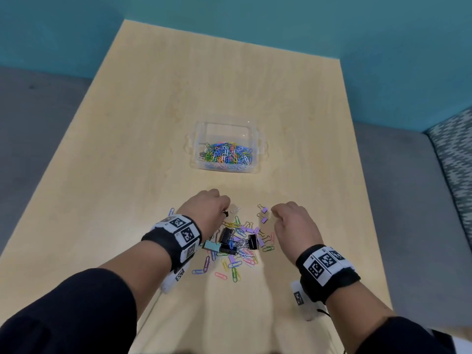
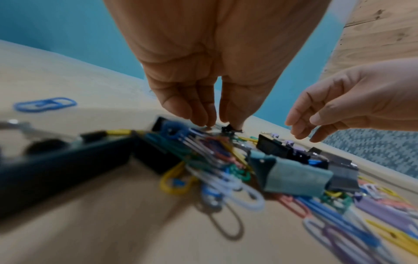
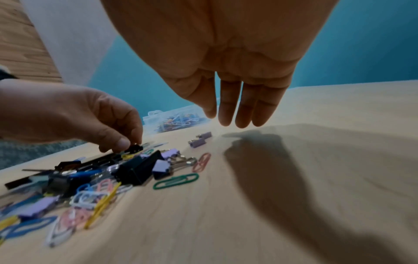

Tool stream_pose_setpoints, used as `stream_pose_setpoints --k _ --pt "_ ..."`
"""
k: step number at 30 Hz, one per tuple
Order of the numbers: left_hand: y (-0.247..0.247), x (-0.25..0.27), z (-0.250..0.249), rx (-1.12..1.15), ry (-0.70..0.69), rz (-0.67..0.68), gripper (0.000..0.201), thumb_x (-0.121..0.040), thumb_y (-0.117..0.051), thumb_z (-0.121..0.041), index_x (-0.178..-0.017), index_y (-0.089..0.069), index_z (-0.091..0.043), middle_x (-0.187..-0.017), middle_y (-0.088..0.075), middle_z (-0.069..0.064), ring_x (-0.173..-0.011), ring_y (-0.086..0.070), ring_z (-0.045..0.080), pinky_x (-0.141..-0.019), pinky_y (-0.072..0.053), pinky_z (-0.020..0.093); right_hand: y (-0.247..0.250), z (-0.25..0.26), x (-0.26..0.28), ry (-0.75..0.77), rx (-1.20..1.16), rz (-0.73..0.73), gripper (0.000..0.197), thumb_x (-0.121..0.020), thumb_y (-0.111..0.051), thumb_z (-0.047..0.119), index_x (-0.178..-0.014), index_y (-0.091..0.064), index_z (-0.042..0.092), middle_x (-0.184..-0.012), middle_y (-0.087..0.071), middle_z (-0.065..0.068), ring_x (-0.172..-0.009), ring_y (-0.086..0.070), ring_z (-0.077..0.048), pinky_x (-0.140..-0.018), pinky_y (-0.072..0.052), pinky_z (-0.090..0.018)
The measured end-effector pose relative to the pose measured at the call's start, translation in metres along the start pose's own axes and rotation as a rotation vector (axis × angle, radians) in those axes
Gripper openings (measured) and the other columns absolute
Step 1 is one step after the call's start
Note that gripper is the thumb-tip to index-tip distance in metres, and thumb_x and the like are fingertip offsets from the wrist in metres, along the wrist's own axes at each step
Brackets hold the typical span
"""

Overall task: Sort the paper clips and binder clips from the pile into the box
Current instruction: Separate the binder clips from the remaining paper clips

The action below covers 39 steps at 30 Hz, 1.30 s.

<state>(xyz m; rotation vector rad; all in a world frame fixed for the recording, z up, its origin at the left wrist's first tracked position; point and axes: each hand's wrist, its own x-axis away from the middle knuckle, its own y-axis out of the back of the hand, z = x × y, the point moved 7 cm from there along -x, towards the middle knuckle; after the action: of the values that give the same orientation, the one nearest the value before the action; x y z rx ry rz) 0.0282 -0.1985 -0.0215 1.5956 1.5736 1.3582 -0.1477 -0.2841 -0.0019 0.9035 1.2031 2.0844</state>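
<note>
Now, step: picking from the pile (image 1: 236, 245) on the tabletop (image 1: 153, 123); the box (image 1: 226, 149) farther away already holds many coloured paper clips, while binder clips and more paper clips are left between the 2 hands
Left hand: the left hand (image 1: 204, 208) is curled down at the far-left edge of the pile, thumb and fingertips (image 2: 203, 114) pinching a small black binder clip (image 2: 228, 129) that sits low on the heap
Right hand: the right hand (image 1: 293, 223) hovers above the tabletop, fingers (image 3: 239, 107) hanging loosely and holding nothing, just beside 2 purple binder clips (image 1: 263, 214)
Next move, as a judgement: lift the black clip free of the tangle without dragging paper clips along, then carry it forward to the box
Clip orientation: too small and hidden by the fingers to tell its long axis or which way it points
Box orientation: long axis runs left to right across the tabletop, open top up
</note>
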Motion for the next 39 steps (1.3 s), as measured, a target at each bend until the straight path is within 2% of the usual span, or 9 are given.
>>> stream_pose_setpoints --k 6,11,13,16,18,21,24,30,39 --pt "-0.006 0.001 0.002 -0.018 -0.027 -0.047 0.024 -0.087 -0.048 -0.008 -0.100 -0.065 -0.018 -0.096 -0.055 0.007 -0.089 -0.052 0.028 -0.069 -0.046 0.036 -0.017 0.013 0.012 0.212 0.210 0.072 0.036 -0.073 -0.051 -0.001 -0.102 -0.064 0.015 -0.098 -0.058 -0.005 -0.091 -0.048 -0.030 -0.072 -0.047 -0.038" --pt "0.017 0.009 0.028 0.009 0.027 -0.165 0.036 -0.085 -0.049 -0.001 -0.108 -0.069 -0.021 -0.098 -0.060 0.007 -0.087 -0.053 0.027 -0.071 -0.044 0.034 -0.020 0.002 0.015 0.177 0.274 0.036 0.029 -0.077 -0.053 0.006 -0.103 -0.061 0.014 -0.103 -0.057 -0.005 -0.094 -0.047 -0.030 -0.071 -0.048 -0.040" --pt "0.035 0.023 0.051 0.104 0.146 -0.293 0.033 -0.087 -0.050 -0.002 -0.108 -0.069 -0.019 -0.099 -0.061 0.007 -0.087 -0.056 0.028 -0.074 -0.045 0.033 -0.017 -0.006 0.018 0.143 0.258 0.022 0.030 -0.081 -0.048 0.013 -0.107 -0.060 0.013 -0.106 -0.057 -0.007 -0.094 -0.048 -0.032 -0.073 -0.049 -0.042" --pt "0.046 0.060 0.091 0.231 0.388 -0.402 0.025 -0.091 -0.051 -0.010 -0.107 -0.069 -0.014 -0.103 -0.062 0.008 -0.091 -0.060 0.030 -0.081 -0.048 0.036 -0.016 -0.011 0.027 0.141 0.236 0.024 0.040 -0.073 -0.049 0.004 -0.111 -0.060 0.012 -0.107 -0.058 -0.005 -0.097 -0.049 -0.031 -0.076 -0.050 -0.041" --pt "0.041 0.086 0.092 0.196 0.391 -0.392 0.025 -0.090 -0.052 -0.007 -0.106 -0.070 -0.013 -0.102 -0.062 0.008 -0.090 -0.060 0.030 -0.079 -0.048 0.035 -0.017 -0.006 0.037 0.184 0.211 0.001 0.043 -0.068 -0.057 -0.002 -0.109 -0.061 0.012 -0.105 -0.059 -0.005 -0.096 -0.052 -0.031 -0.074 -0.051 -0.041" --pt "0.019 0.118 0.053 0.088 0.183 -0.319 0.029 -0.082 -0.053 0.001 -0.103 -0.070 -0.012 -0.097 -0.063 0.008 -0.083 -0.060 0.032 -0.071 -0.050 0.033 -0.025 0.014 0.056 0.274 0.163 0.011 0.050 -0.065 -0.061 -0.003 -0.112 -0.060 0.014 -0.106 -0.059 -0.003 -0.097 -0.052 -0.028 -0.074 -0.051 -0.039" --pt "-0.007 0.132 0.017 0.035 0.040 -0.242 0.031 -0.081 -0.047 -0.014 -0.107 -0.065 -0.014 -0.103 -0.061 0.006 -0.084 -0.058 0.028 -0.070 -0.054 0.033 -0.037 0.038 0.071 0.321 0.141 0.023 0.044 -0.067 -0.064 0.002 -0.108 -0.061 0.016 -0.103 -0.060 -0.002 -0.090 -0.053 -0.027 -0.070 -0.051 -0.038" --pt "-0.014 0.110 0.034 0.127 0.271 -0.204 0.037 -0.081 -0.066 -0.024 -0.116 -0.060 -0.018 -0.103 -0.052 0.002 -0.094 -0.047 0.025 -0.079 -0.048 0.037 -0.047 0.048 0.060 0.251 0.175 -0.038 0.037 -0.065 -0.074 0.007 -0.098 -0.061 0.018 -0.095 -0.058 -0.003 -0.076 -0.050 -0.026 -0.059 -0.046 -0.034" --pt "-0.012 0.104 0.056 0.099 0.268 -0.213 0.018 -0.081 -0.063 -0.013 -0.099 -0.067 -0.015 -0.093 -0.056 0.004 -0.086 -0.049 0.028 -0.072 -0.043 0.036 -0.042 0.041 0.038 0.207 0.310 0.007 0.034 -0.068 -0.069 0.005 -0.099 -0.064 0.018 -0.090 -0.059 -0.002 -0.080 -0.049 -0.027 -0.062 -0.042 -0.034"
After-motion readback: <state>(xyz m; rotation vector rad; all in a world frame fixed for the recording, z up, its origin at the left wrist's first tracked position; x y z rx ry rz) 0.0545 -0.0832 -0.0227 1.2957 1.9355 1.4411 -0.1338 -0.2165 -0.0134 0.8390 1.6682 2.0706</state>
